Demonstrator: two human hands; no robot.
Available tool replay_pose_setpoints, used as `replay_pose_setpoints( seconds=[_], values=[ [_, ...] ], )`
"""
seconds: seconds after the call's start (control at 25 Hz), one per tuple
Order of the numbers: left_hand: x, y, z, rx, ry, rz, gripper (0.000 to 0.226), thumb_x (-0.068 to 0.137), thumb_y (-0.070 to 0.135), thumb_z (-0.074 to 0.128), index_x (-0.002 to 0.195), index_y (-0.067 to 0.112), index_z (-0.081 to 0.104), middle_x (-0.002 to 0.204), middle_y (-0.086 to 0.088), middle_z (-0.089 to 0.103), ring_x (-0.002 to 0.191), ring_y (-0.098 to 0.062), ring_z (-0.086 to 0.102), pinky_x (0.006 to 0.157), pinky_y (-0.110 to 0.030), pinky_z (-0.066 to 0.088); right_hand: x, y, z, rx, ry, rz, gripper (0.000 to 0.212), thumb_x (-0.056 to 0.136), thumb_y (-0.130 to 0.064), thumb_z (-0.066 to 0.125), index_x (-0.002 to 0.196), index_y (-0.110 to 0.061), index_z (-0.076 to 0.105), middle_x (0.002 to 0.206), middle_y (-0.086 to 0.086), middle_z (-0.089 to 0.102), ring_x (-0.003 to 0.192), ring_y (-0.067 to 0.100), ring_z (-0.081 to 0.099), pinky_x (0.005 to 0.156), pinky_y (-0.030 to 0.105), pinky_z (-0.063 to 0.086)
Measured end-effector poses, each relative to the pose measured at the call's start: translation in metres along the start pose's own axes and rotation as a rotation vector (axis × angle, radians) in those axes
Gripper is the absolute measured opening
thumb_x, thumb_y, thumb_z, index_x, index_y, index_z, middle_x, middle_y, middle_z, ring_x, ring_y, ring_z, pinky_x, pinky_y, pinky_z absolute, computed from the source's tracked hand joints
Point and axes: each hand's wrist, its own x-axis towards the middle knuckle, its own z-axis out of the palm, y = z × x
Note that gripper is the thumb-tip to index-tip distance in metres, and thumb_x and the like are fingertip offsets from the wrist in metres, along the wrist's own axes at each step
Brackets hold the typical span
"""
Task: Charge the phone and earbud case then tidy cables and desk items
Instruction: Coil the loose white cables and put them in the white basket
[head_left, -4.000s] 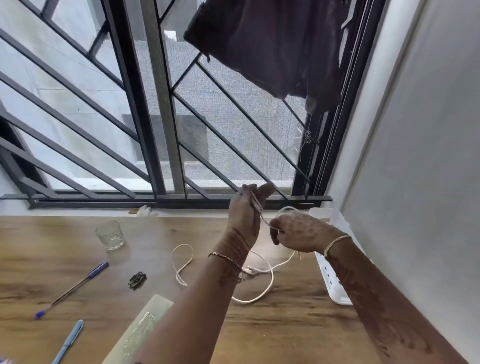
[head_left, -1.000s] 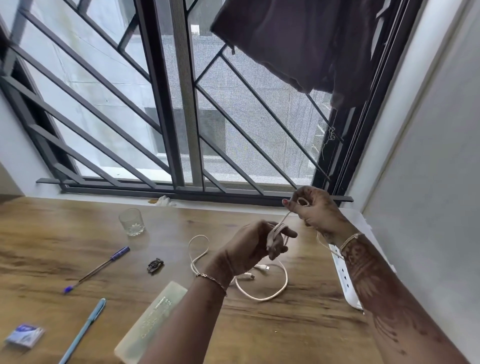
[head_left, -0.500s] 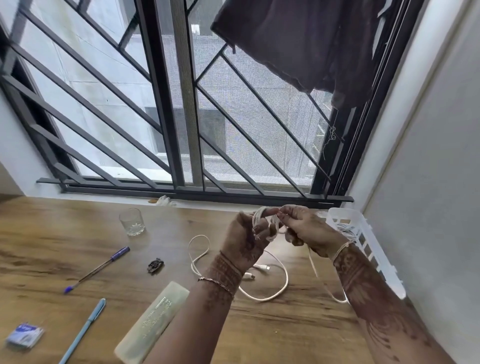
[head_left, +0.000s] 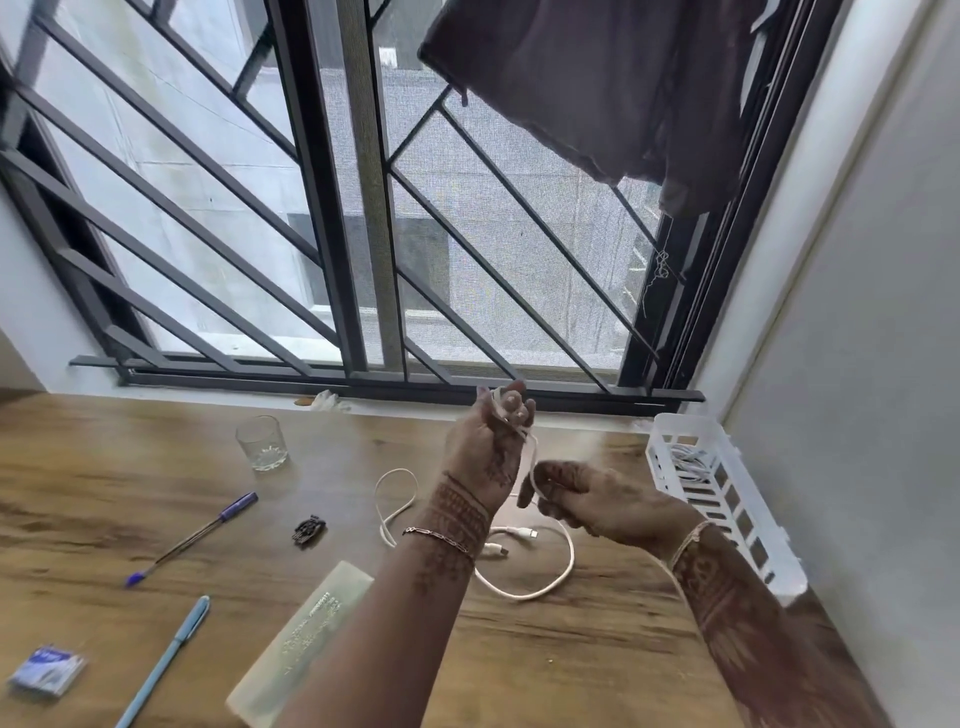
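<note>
My left hand (head_left: 491, 444) is raised above the wooden desk (head_left: 597, 654) and holds a small coil of thin white cable (head_left: 506, 410) wound round its fingers. A strand of that cable runs down to my right hand (head_left: 587, 499), which pinches it lower and to the right. A second white cable (head_left: 524, 587) lies in a loose loop on the desk under my hands, its two plugs close together. At the right edge stands a white slotted basket (head_left: 748, 540) with a coiled white cable inside. No phone or earbud case is in view.
On the left of the desk are a glass tumbler (head_left: 261, 442), a purple pen (head_left: 195, 538), a light blue pen (head_left: 166, 660), a small dark clip (head_left: 309, 530), a pale long case (head_left: 306, 634) and a small blue packet (head_left: 49, 670). A barred window runs along the back.
My hands were together at the coil half a second ago. Now the right hand has dropped lower and pulled a strand away, while the left hand has risen with the coil.
</note>
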Motion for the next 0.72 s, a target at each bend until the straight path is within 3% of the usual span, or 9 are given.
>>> replay_pose_setpoints(
  seconds=[0.08,0.2,0.36,0.56,0.72],
  values=[
    [0.006,-0.003,-0.001,0.072,0.038,0.068,0.035,0.102,0.021,0.034,0.095,-0.005,0.056,0.062,-0.003,0.057,0.053,-0.009,0.059,0.075,-0.024,0.055,-0.001,-0.002,0.009,-0.145,0.037,-0.012,0.025,0.102,-0.029,0.039,0.093,-0.023,0.061,0.073,-0.009,0.05,0.058,-0.005,0.046,0.056,0.011,0.039],
    [0.01,-0.012,-0.008,0.34,0.068,0.144,0.026,0.102,0.014,0.034,0.09,0.001,0.053,0.052,0.003,0.056,0.05,-0.011,0.062,0.069,-0.025,0.048,-0.001,-0.004,0.008,-0.266,0.104,-0.042,0.025,0.1,-0.036,0.042,0.089,-0.023,0.061,0.074,-0.009,0.053,0.074,0.007,0.053,0.072,0.022,0.044],
    [0.008,-0.019,-0.02,0.803,-0.002,0.168,0.023,0.102,0.012,0.036,0.089,0.008,0.054,0.055,0.003,0.053,0.042,-0.003,0.052,0.05,-0.017,0.039,-0.006,-0.008,-0.007,-0.272,0.308,-0.071,0.03,0.099,-0.03,0.048,0.074,-0.019,0.061,0.066,-0.004,0.054,0.062,0.009,0.048,0.06,0.016,0.037],
    [0.011,-0.02,-0.041,1.257,-0.092,0.189,0.03,0.099,0.017,0.043,0.072,0.017,0.054,0.05,0.006,0.051,0.039,-0.006,0.044,0.047,-0.023,0.038,0.006,-0.004,-0.011,-0.212,0.399,-0.119,0.035,0.097,-0.033,0.051,0.064,-0.022,0.056,0.057,-0.002,0.045,0.052,0.008,0.038,0.052,0.022,0.031],
    [0.005,-0.023,-0.036,1.197,-0.123,0.076,0.038,0.1,0.011,0.037,0.066,0.017,0.052,0.046,0.008,0.045,0.037,-0.004,0.036,0.041,-0.02,0.029,0.019,-0.001,-0.012,-0.092,0.452,-0.124,0.032,0.096,-0.031,0.055,0.07,-0.014,0.063,0.057,-0.007,0.05,0.048,0.001,0.037,0.051,0.02,0.031]
  ],
)
